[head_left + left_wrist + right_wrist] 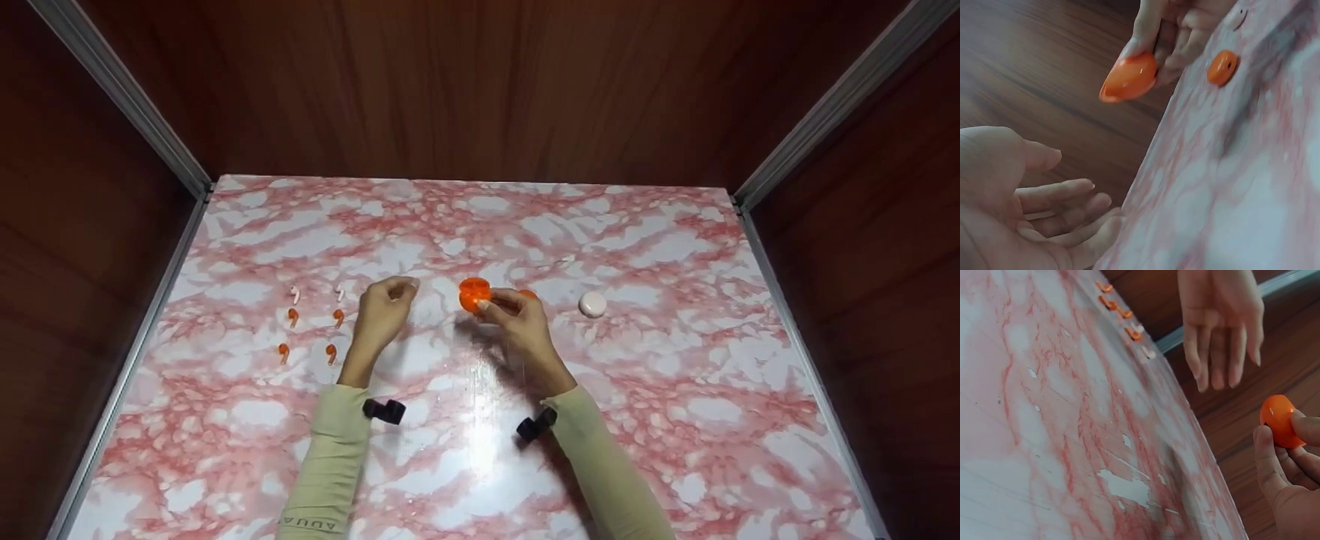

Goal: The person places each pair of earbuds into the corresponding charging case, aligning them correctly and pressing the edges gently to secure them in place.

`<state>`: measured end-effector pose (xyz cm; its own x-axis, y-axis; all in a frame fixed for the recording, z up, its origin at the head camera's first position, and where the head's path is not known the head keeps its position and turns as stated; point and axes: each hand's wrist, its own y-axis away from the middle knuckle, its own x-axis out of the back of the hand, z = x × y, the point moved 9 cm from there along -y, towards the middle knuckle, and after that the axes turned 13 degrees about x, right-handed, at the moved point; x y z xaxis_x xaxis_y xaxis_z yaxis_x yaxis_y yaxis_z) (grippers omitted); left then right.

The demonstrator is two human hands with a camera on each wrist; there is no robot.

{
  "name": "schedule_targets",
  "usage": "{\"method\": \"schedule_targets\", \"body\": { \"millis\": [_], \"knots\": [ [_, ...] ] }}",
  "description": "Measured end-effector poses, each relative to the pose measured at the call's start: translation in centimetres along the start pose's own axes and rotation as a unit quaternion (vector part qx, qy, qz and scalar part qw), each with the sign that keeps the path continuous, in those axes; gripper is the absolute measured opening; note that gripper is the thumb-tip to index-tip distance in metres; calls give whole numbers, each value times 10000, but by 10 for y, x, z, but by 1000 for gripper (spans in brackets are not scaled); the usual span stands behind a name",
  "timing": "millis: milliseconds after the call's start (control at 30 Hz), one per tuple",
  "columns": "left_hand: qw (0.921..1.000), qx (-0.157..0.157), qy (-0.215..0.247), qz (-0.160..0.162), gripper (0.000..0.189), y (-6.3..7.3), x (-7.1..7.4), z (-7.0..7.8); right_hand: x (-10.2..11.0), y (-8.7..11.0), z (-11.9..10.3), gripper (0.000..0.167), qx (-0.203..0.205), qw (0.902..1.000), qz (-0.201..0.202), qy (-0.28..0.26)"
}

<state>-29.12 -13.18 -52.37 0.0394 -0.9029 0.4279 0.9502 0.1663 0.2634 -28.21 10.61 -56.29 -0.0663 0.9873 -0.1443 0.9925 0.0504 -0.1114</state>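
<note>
My right hand [519,319] pinches an orange earbud charging case [473,295] between thumb and fingers, above the table. Its lid is raised in the head view. My left hand [386,306] hovers to the left of the case, its fingers loosely bent. Nothing is between those fingers in the left wrist view. Another orange case [1222,67] lies on the table, partly covered by my right hand in the head view. To the right of that hand sits a round whitish case [592,304].
Left of my left hand, orange earbuds [338,318] lie in two rows. Behind them are two whitish earbuds [295,294]. The red-and-white marbled table [637,240] is bordered by dark wood panels [480,90] at the back and sides.
</note>
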Motion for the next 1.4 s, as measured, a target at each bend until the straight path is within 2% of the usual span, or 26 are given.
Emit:
{"method": "schedule_targets", "body": {
  "millis": [233,367,500,667,767,900,1033,1167,1400],
  "knots": [
    [9958,-362,-674,500,40,4,32,-6,2,2,3,28,23,9997,-30,235],
    [9910,-533,-914,817,41,9,49,-13,1,4,7,30,-103,9999,-8,-96],
    [9864,-539,-1099,1096,43,15,67,-23,2,3,6,30,-40,9999,17,-127],
    [9830,-408,-1277,1256,45,21,89,-41,6,3,2,28,117,9993,-44,347],
    [9804,-399,-1363,1365,44,23,100,-49,9,4,4,29,6,9998,-4,183],
    [9750,-451,-1494,1580,45,28,115,-60,7,6,11,32,-250,9991,40,-332],
    [9684,-521,-1682,1768,46,34,126,-70,8,6,12,31,-221,9993,32,-294],
    [9613,-514,-1985,1840,47,38,132,-83,10,6,11,28,-124,9999,73,39],
    [9533,-230,-2536,1625,53,37,136,-101,15,3,6,28,92,9997,144,197]
  ]
}}
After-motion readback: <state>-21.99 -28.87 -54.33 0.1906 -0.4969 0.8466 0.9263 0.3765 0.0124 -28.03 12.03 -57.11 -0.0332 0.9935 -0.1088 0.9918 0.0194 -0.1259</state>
